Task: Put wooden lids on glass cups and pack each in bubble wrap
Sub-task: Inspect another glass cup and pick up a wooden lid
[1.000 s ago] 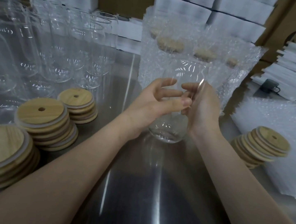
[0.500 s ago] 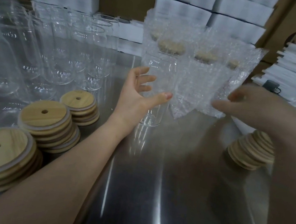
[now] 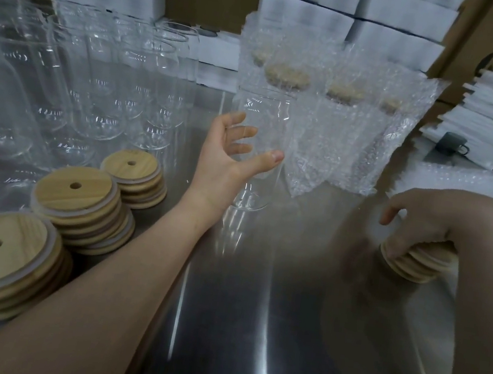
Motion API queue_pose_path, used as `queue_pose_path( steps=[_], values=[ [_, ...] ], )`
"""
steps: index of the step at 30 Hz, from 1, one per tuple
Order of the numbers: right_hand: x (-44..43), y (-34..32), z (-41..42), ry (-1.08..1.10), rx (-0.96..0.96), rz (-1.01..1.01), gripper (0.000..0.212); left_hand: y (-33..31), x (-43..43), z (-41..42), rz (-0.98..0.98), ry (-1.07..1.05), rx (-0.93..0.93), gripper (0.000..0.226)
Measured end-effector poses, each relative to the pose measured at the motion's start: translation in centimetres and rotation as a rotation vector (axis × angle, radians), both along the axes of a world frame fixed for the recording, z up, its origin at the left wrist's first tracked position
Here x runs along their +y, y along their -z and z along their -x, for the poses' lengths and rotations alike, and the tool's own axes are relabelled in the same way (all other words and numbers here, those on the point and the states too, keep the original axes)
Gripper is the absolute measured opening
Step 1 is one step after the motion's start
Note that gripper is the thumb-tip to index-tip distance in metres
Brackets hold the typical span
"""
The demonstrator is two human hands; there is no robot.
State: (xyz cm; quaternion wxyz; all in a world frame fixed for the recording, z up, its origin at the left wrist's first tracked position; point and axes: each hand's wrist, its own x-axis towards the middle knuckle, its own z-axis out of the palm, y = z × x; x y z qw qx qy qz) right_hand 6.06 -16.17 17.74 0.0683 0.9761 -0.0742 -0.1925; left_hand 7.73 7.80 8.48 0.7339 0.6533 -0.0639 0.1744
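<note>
Right hand (image 3: pixel 423 216), now lowered, is being closed on round wooden lids (image 3: pixel 410 268) at the worktop's (image 3: pixel 253 313) right edge; clear glass cup (image 3: pixel 267 111) is being gripped by left hand (image 3: pixel 227 159).

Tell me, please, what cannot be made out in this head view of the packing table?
Right hand, head view: motion blur; whether it grips a lid from the right lid stack is unclear.
Wrapped cups: bubble wrap veils all but their lids.
Nearest lid stack: cut by the left edge.
Rear glass cups: overlapping, uncountable.
</note>
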Motion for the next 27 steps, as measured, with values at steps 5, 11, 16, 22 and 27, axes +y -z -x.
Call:
queue_pose_path(
  steps=[5, 11, 16, 22, 27],
  values=[
    [1.2, 0.0, -0.1, -0.023, 0.072, 0.114, 0.054, 0.0, 0.0, 0.0, 0.014, -0.004, 0.006, 0.081],
    [3.1, 0.2, -0.2, -0.077, 0.282, 0.243, 0.042, -0.1, 0.0, 0.2, 0.016, 0.001, 0.012, 0.089],
    [3.4, 0.1, -0.5, -0.129, 0.37, 0.306, 0.044, -0.2, -0.1, 0.3, -0.006, -0.006, 0.017, 0.092],
    [1.9, 0.4, -1.5, -0.107, 0.199, 0.23, 0.043, -0.3, -0.1, 0.4, -0.004, -0.013, 0.029, 0.094],
    [1.6, 0.8, -2.6, -0.104, 0.068, 0.115, 0.042, -0.3, -0.2, 0.4, 0.001, -0.021, 0.035, 0.082]
  ],
)
